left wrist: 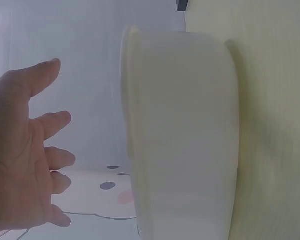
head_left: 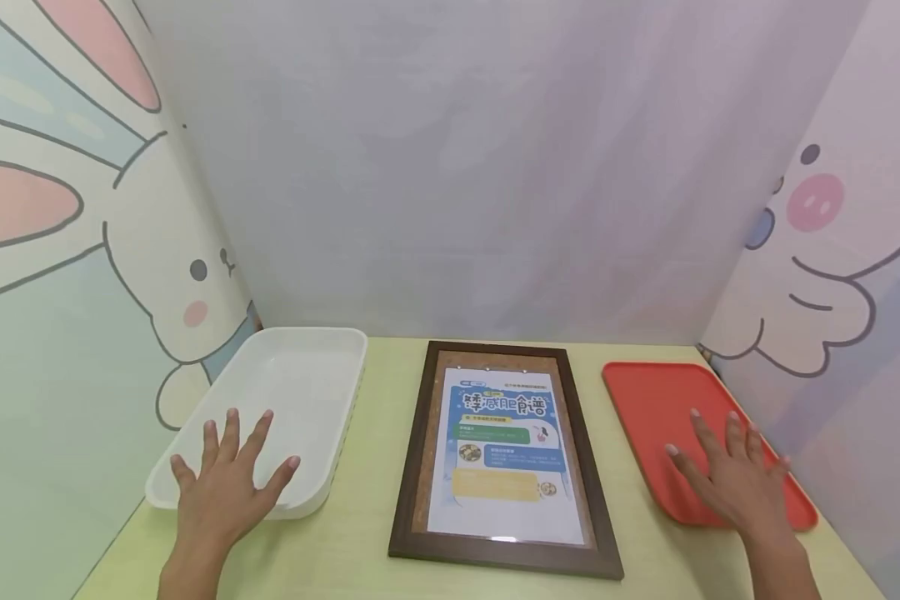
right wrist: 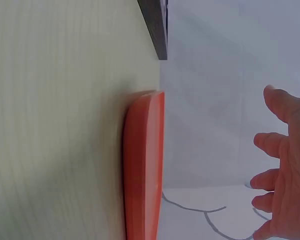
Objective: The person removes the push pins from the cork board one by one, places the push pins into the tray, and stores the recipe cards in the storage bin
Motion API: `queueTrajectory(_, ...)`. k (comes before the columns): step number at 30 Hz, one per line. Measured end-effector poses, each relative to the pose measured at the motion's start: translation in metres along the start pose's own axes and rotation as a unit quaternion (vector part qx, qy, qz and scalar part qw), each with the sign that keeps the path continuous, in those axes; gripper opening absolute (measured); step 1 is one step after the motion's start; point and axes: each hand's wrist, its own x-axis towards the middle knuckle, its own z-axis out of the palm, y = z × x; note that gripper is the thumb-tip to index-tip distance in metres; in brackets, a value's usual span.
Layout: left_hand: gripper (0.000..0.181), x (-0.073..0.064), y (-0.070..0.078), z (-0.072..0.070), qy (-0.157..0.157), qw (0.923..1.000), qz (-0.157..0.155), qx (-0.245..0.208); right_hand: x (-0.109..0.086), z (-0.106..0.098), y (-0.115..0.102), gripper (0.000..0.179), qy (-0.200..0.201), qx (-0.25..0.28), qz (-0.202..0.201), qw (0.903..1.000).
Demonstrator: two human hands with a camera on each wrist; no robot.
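In the head view my left hand (head_left: 225,492), fingers spread, hovers above the near end of a white plastic tub (head_left: 300,400). From the left wrist the hand (left wrist: 25,150) shows apart from the tub's side wall (left wrist: 185,135), higher than its rim. Over the near half of a shallow red tray (head_left: 652,408) my right hand (head_left: 746,483) hangs with fingers spread, holding nothing. The right wrist view shows that hand (right wrist: 290,170) well above the red tray's edge (right wrist: 140,165). Between the two lies a dark-framed board (head_left: 506,562) with a printed sheet (head_left: 506,517).
All three things lie on a pale yellow table (head_left: 330,558). A grey-white curtain (head_left: 457,183) hangs behind it. Side panels carry a cartoon rabbit (head_left: 172,275) on the left and a pink-nosed figure (head_left: 855,242) on the right, close to the tub and tray.
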Motion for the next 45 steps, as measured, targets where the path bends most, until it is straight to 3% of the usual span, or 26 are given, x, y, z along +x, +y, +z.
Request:
queueTrajectory(3, 0.075, 0.002, 0.003, 0.004, 0.008, 0.9999, 0.005, -0.006, -0.002, 0.001, 0.002, 0.077, 0.004, 0.0, -0.001, 1.0)
queueTrajectory(7, 0.069, 0.002, 0.013, 0.015, 0.05, 0.998, 0.03, -0.025, -0.004, 0.004, -0.004, 0.08, 0.012, 0.042, 0.004, 0.9991)
queueTrajectory(11, 0.058, 0.002, 0.034, 0.029, 0.1, 0.9909, 0.066, -0.06, -0.004, 0.006, -0.016, 0.078, 0.024, 0.111, 0.009, 0.9934)
queueTrajectory(16, 0.05, 0.004, 0.061, 0.038, 0.111, 0.9825, 0.089, -0.12, 0.0, 0.008, -0.028, 0.07, 0.052, 0.162, -0.004, 0.9855)
queueTrajectory(22, 0.046, 0.009, 0.081, 0.049, 0.066, 0.9782, 0.092, -0.174, -0.002, 0.013, -0.044, 0.063, 0.049, 0.199, 0.04, 0.9779)
queueTrajectory(26, 0.045, 0.013, 0.095, 0.056, 0.026, 0.9741, 0.089, -0.206, 0.001, 0.018, -0.057, 0.062, 0.043, 0.244, 0.064, 0.9668)
queueTrajectory(29, 0.044, 0.016, 0.105, 0.059, 0.01, 0.97, 0.093, -0.224, 0.005, 0.024, -0.067, 0.059, 0.046, 0.284, 0.061, 0.9557)
queueTrajectory(36, 0.041, 0.016, 0.126, 0.071, -0.031, 0.9665, 0.089, -0.239, 0.014, 0.039, -0.087, 0.055, 0.039, 0.335, 0.05, 0.9402)
queueTrajectory(40, 0.04, 0.018, 0.135, 0.076, -0.066, 0.9633, 0.077, -0.249, 0.02, 0.045, -0.097, 0.057, 0.008, 0.352, 0.054, 0.9344)
queueTrajectory(45, 0.04, 0.022, 0.147, 0.085, -0.11, 0.9551, 0.08, -0.263, 0.023, 0.05, -0.106, 0.056, -0.001, 0.356, 0.075, 0.9316)
